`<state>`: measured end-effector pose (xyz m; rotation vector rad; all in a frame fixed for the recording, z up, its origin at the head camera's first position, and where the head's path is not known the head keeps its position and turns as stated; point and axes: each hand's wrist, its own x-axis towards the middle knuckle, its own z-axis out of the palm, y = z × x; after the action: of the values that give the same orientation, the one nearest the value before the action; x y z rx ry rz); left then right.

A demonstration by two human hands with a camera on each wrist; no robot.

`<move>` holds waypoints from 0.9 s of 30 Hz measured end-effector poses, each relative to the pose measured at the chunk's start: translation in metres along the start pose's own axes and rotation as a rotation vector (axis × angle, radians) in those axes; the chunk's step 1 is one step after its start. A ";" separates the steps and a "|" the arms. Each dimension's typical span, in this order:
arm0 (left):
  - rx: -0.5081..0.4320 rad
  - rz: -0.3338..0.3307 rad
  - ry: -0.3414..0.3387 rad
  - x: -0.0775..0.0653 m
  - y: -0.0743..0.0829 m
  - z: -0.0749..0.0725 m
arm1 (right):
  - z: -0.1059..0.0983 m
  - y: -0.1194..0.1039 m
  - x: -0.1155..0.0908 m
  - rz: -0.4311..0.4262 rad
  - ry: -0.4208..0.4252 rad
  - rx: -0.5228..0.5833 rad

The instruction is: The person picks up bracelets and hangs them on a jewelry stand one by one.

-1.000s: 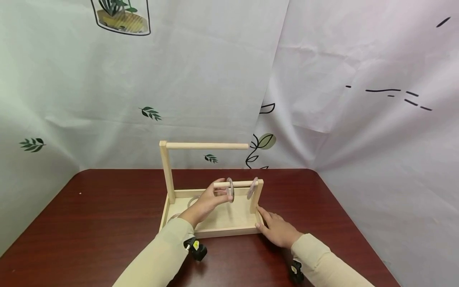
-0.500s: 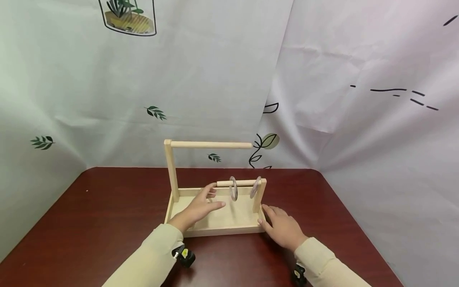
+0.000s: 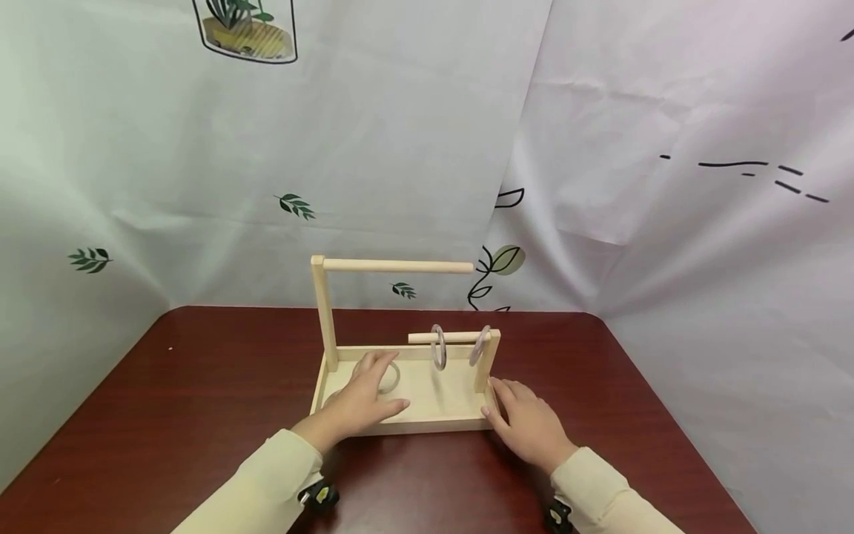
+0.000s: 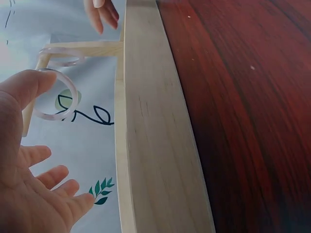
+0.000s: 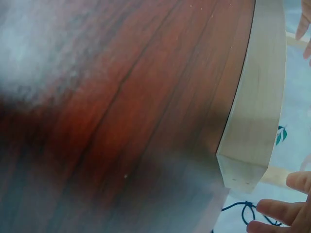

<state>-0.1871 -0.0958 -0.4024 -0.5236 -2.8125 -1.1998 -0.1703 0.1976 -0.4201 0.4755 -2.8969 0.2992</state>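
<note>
A wooden bangle stand has a shallow tray [image 3: 434,427] as its base. Two pale bangles hang on its short lower rod [image 3: 422,338]: one marbled bangle [image 3: 442,357] partway along, another bangle [image 3: 475,356] close to the right post. Inside the tray, a further bangle [image 3: 397,377] lies flat, partly covered by the left hand. That left hand [image 3: 353,406] hovers over the tray's left half, thumb and fingers spread, holding nothing. In the left wrist view its thumb overlaps the hanging bangle [image 4: 75,94]. The right hand [image 3: 527,424] rests its extended fingers against the tray's right end.
A taller post [image 3: 323,311] at the tray's left carries a bare upper rod [image 3: 400,265]. Everything stands on a dark red wooden table [image 3: 220,386]. Behind it hangs a white cloth [image 3: 400,148] with printed leaves.
The left hand has let go of the marbled bangle, now hanging on the lower rod, and has moved left and down over the tray. The right hand stays at the tray's end.
</note>
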 end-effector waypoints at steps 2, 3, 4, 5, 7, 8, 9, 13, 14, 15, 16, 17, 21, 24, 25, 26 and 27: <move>0.031 0.009 0.000 -0.004 -0.001 -0.002 | 0.000 -0.002 -0.001 -0.019 0.009 -0.010; 0.042 0.015 0.000 -0.005 -0.001 -0.003 | -0.001 -0.003 -0.001 -0.026 0.013 -0.013; 0.053 0.023 0.002 -0.007 -0.001 -0.005 | -0.001 -0.003 -0.002 -0.032 0.014 -0.021; 0.067 0.029 0.006 -0.009 -0.002 -0.006 | -0.001 -0.004 -0.002 -0.038 0.017 -0.025; 0.100 0.046 0.023 -0.012 -0.003 -0.010 | -0.001 -0.006 -0.002 -0.043 0.018 -0.035; 0.124 0.052 0.032 -0.014 -0.004 -0.011 | -0.001 -0.007 -0.002 -0.047 0.018 -0.035; 0.148 0.062 0.045 -0.015 -0.004 -0.013 | -0.002 -0.008 -0.002 -0.050 0.020 -0.032; 0.247 0.102 0.099 -0.021 -0.009 -0.018 | -0.002 -0.013 -0.002 -0.083 0.033 -0.012; 0.269 0.115 0.112 -0.022 -0.011 -0.019 | -0.002 -0.014 -0.002 -0.093 0.040 -0.005; 0.291 0.125 0.126 -0.023 -0.013 -0.020 | -0.003 -0.015 -0.002 -0.103 0.048 -0.001; 0.314 0.133 0.139 -0.024 -0.015 -0.020 | -0.003 -0.016 -0.002 -0.113 0.056 0.000; 0.335 0.139 0.150 -0.025 -0.016 -0.021 | -0.003 -0.017 -0.001 -0.121 0.064 -0.001; 0.419 0.142 0.186 -0.030 -0.024 -0.024 | -0.002 -0.022 0.000 -0.144 0.079 -0.003; 0.450 0.136 0.198 -0.033 -0.030 -0.027 | -0.001 -0.026 0.002 -0.154 0.076 0.009; 0.455 0.136 0.202 -0.034 -0.031 -0.028 | -0.001 -0.027 0.002 -0.158 0.074 0.013; 0.456 0.137 0.206 -0.035 -0.032 -0.029 | 0.000 -0.029 0.003 -0.164 0.075 0.016; 0.459 0.138 0.209 -0.035 -0.033 -0.029 | 0.000 -0.029 0.003 -0.172 0.080 0.014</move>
<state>-0.1673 -0.1483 -0.4109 -0.5100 -2.6878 -0.5206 -0.1635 0.1692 -0.4150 0.6932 -2.7562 0.3046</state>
